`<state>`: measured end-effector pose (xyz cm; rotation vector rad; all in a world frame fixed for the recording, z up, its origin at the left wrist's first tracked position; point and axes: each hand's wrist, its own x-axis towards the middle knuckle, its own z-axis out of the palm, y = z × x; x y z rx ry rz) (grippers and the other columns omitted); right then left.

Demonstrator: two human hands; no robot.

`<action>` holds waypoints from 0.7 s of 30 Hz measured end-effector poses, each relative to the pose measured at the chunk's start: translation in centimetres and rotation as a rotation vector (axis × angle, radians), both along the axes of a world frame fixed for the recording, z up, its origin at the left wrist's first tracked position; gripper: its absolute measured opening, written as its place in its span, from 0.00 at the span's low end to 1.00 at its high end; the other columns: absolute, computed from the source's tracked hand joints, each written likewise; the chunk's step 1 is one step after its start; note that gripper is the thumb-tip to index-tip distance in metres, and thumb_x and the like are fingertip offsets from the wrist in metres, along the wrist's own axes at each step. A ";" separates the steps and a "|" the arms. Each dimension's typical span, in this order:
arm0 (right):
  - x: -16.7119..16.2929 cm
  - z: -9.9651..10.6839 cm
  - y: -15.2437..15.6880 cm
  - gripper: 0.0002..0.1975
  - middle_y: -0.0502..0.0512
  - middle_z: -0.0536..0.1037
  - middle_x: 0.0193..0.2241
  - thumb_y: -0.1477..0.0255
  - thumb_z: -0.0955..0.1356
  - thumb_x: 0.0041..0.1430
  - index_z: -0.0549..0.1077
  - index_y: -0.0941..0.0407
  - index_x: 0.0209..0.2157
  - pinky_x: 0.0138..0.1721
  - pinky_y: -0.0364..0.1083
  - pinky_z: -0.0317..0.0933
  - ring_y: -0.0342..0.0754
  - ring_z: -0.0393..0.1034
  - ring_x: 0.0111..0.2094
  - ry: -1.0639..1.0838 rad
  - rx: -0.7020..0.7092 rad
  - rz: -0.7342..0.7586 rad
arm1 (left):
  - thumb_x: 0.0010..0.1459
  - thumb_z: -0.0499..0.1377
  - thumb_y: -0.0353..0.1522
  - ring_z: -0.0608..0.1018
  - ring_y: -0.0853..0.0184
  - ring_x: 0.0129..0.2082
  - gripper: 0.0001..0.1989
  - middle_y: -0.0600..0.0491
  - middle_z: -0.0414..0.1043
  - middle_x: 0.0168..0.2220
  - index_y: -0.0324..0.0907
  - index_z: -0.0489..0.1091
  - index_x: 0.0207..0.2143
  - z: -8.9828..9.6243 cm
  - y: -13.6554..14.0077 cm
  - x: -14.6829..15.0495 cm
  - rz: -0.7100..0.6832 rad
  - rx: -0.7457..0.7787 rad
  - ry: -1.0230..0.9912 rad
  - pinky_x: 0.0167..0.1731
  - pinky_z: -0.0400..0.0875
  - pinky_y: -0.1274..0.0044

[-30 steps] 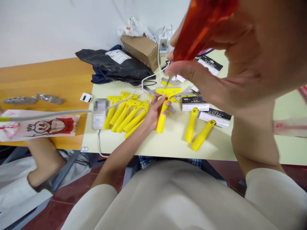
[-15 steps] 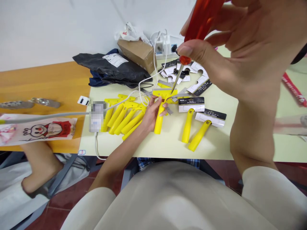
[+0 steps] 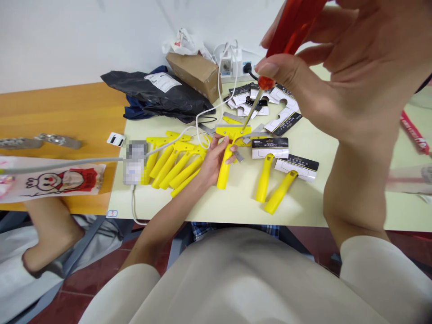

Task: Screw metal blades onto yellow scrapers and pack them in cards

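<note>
My right hand (image 3: 324,76) is closed around the red handle of a screwdriver (image 3: 290,31), high and close to the camera. Its metal shaft slants down to the left, and the tip meets the right-hand screw on the head of a yellow scraper (image 3: 222,173). My left hand (image 3: 216,157) grips that scraper by the top of its handle, with the metal blade edge facing away from me. Several other yellow scrapers (image 3: 184,168) lie side by side left of my left hand. Loose metal blades (image 3: 258,130) lie behind and beside the held scraper.
Two yellow scrapers with black-and-white cards (image 3: 270,148) lie to the right. More cards (image 3: 283,117), a black plastic parcel (image 3: 158,96) and a cardboard box (image 3: 195,74) are at the back. White cables (image 3: 197,117) cross the table (image 3: 236,209). Someone's arm (image 3: 50,229) shows at left.
The screwdriver handle and my right hand have shifted slightly to the right, so the shaft leans a little more. The tip stays at the same screw, and my left hand keeps its hold.
</note>
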<state>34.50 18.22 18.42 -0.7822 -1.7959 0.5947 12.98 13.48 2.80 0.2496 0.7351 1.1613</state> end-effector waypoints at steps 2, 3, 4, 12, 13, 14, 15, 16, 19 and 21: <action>0.0 -0.1 0.0 0.10 0.37 0.84 0.48 0.58 0.80 0.71 0.85 0.25 0.49 0.53 0.57 0.82 0.55 0.81 0.56 -0.007 0.011 -0.002 | 0.62 0.76 0.28 0.79 0.77 0.30 0.21 0.59 0.74 0.39 0.47 0.65 0.41 -0.1 0.0 0.0 -0.004 0.004 0.011 0.19 0.61 0.87; 0.1 -0.1 0.0 0.10 0.36 0.84 0.48 0.57 0.80 0.70 0.85 0.25 0.49 0.54 0.57 0.82 0.54 0.81 0.55 -0.013 0.007 -0.003 | 0.62 0.76 0.28 0.79 0.77 0.30 0.21 0.59 0.74 0.39 0.47 0.65 0.41 0.0 0.0 0.0 -0.003 -0.002 0.020 0.19 0.61 0.87; 0.1 -0.1 0.1 0.10 0.36 0.83 0.48 0.57 0.80 0.70 0.84 0.25 0.49 0.54 0.57 0.82 0.54 0.82 0.55 -0.019 0.005 -0.004 | 0.62 0.77 0.28 0.79 0.77 0.30 0.21 0.59 0.74 0.39 0.47 0.65 0.41 0.0 0.0 0.0 -0.002 -0.012 0.025 0.19 0.60 0.87; -0.2 0.0 0.1 0.10 0.37 0.85 0.43 0.59 0.81 0.67 0.85 0.27 0.46 0.54 0.59 0.83 0.56 0.83 0.53 -0.005 -0.032 -0.025 | 0.61 0.77 0.27 0.79 0.77 0.29 0.21 0.59 0.75 0.39 0.48 0.66 0.41 -0.1 0.1 0.1 0.007 -0.033 -0.026 0.18 0.61 0.87; -0.3 0.0 0.1 0.10 0.38 0.85 0.42 0.60 0.81 0.67 0.85 0.28 0.46 0.54 0.59 0.82 0.56 0.83 0.53 -0.003 -0.040 -0.028 | 0.61 0.77 0.27 0.79 0.77 0.29 0.21 0.59 0.75 0.39 0.47 0.66 0.41 -0.2 0.1 0.1 0.002 -0.028 -0.027 0.18 0.61 0.87; -0.3 0.0 0.0 0.10 0.39 0.85 0.42 0.60 0.81 0.67 0.85 0.29 0.46 0.54 0.59 0.82 0.56 0.83 0.52 -0.002 -0.049 -0.029 | 0.61 0.77 0.27 0.79 0.76 0.29 0.21 0.59 0.75 0.39 0.47 0.66 0.41 -0.3 0.1 0.0 -0.003 -0.020 -0.028 0.18 0.61 0.87; -0.3 0.0 0.0 0.10 0.39 0.85 0.42 0.60 0.81 0.66 0.85 0.29 0.46 0.55 0.59 0.82 0.57 0.83 0.52 0.001 -0.049 -0.028 | 0.61 0.77 0.27 0.79 0.76 0.30 0.21 0.59 0.75 0.39 0.47 0.66 0.41 -0.3 0.1 0.0 -0.008 -0.010 -0.031 0.18 0.61 0.87; -0.3 -0.1 0.0 0.10 0.40 0.85 0.42 0.60 0.82 0.66 0.85 0.29 0.45 0.54 0.59 0.82 0.56 0.83 0.51 0.009 -0.040 -0.025 | 0.61 0.77 0.27 0.79 0.76 0.30 0.20 0.59 0.75 0.39 0.47 0.66 0.41 -0.3 0.1 0.0 -0.011 -0.002 -0.035 0.18 0.61 0.87; -0.1 -0.4 0.1 0.12 0.35 0.84 0.50 0.60 0.82 0.64 0.85 0.27 0.46 0.54 0.59 0.83 0.56 0.83 0.52 0.041 -0.011 -0.022 | 0.61 0.77 0.26 0.79 0.76 0.30 0.20 0.59 0.74 0.39 0.47 0.67 0.41 -0.3 0.1 -0.1 -0.008 -0.008 -0.040 0.19 0.61 0.86; 0.0 -0.6 0.1 0.15 0.30 0.83 0.56 0.59 0.83 0.64 0.85 0.23 0.48 0.54 0.61 0.83 0.56 0.83 0.53 0.054 0.007 -0.016 | 0.60 0.77 0.26 0.79 0.76 0.30 0.20 0.59 0.74 0.38 0.48 0.67 0.41 -0.1 0.1 0.0 -0.003 -0.027 -0.034 0.19 0.60 0.86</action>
